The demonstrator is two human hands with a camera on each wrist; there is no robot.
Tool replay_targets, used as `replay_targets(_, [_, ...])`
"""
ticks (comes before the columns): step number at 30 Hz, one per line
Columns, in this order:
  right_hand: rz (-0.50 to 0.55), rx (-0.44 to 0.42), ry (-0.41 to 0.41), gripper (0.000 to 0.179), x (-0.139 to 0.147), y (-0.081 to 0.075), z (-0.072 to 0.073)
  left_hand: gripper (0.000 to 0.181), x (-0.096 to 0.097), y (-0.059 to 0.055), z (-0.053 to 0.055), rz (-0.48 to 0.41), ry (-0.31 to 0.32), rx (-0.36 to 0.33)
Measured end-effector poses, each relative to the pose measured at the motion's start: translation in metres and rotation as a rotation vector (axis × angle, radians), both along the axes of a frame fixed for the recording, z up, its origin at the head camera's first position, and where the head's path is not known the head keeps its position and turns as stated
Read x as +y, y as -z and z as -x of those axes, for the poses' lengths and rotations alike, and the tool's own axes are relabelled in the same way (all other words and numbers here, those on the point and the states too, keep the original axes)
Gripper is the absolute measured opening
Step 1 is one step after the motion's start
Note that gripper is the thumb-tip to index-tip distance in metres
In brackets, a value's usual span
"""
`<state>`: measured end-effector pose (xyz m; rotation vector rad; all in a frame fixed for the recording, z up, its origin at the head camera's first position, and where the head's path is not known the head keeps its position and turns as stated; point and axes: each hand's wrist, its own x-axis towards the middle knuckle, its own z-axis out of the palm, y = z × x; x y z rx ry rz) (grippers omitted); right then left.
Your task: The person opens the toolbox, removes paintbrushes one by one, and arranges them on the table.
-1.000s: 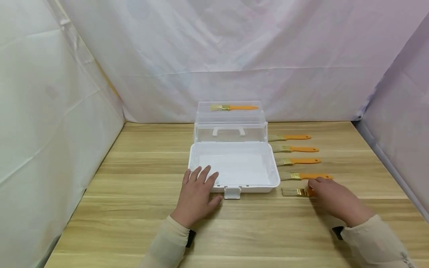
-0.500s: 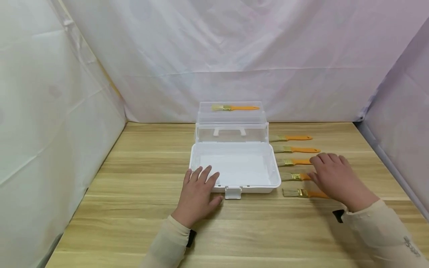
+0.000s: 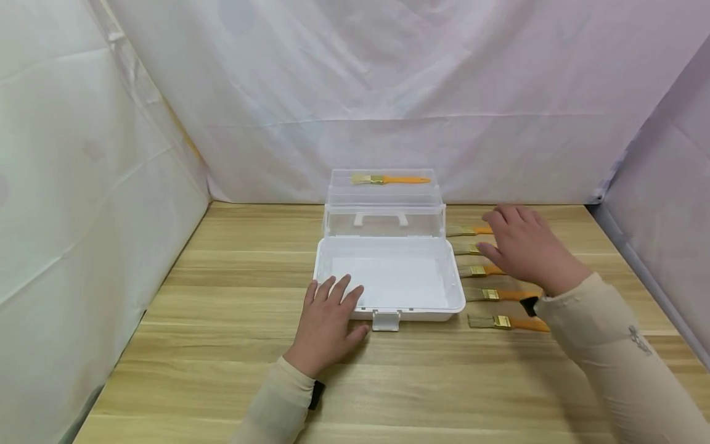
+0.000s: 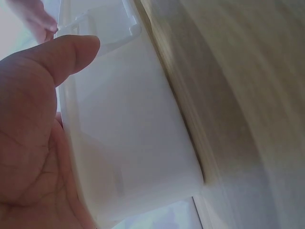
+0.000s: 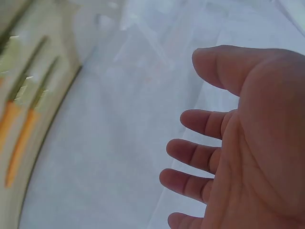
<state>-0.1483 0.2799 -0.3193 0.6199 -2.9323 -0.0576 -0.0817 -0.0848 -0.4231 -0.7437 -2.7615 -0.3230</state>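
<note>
A white plastic box stands with its clear lid tipped back. My left hand rests at its front left corner with spread fingers over the rim; the left wrist view shows the thumb along the outer front wall. Several flat paintbrushes with orange handles lie in a column right of the box, the nearest paintbrush by the front corner. Above the far ones hovers my right hand, fingers apart and holding nothing, partly hiding their handles. One more paintbrush lies in the lid.
A white latch hangs at the box's front, and a white handle sits on the lid. Around the wooden table stand white cloth walls at the back and both sides.
My right hand has left the nearest paintbrush, which lies on the table, and moved away from me to above the far paintbrushes. The left hand has stayed on the box.
</note>
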Motion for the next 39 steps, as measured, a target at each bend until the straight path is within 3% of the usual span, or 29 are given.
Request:
replay_targets(5, [0.005,-0.048,0.009,0.054,-0.014,-0.012,0.037,0.064,0.000,-0.001,0.000,-0.001,-0.003,0.008])
replay_targets(9, [0.008,-0.026,-0.010,0.053,-0.024,-0.016,0.065,0.064,0.000,-0.001,0.001,0.004,-0.003,0.011])
replay_targets(14, [0.001,-0.010,-0.054,0.055,-0.040,-0.020,0.089,0.064,0.001,-0.001,0.001,0.001,0.002,0.001])
replay_targets(20, [-0.010,-0.112,-0.042,0.065,-0.061,-0.026,0.104,0.064,0.002,0.000,0.002,-0.002,0.002,0.008])
replay_targets(29, [-0.010,-0.240,-0.010,0.072,-0.081,-0.019,0.122,0.064,0.004,0.000,0.002,-0.013,0.006,-0.002])
replay_targets(39, [0.034,-0.299,-0.004,0.076,-0.099,-0.009,0.131,0.063,0.004,-0.001,0.002,-0.008,0.011,0.004])
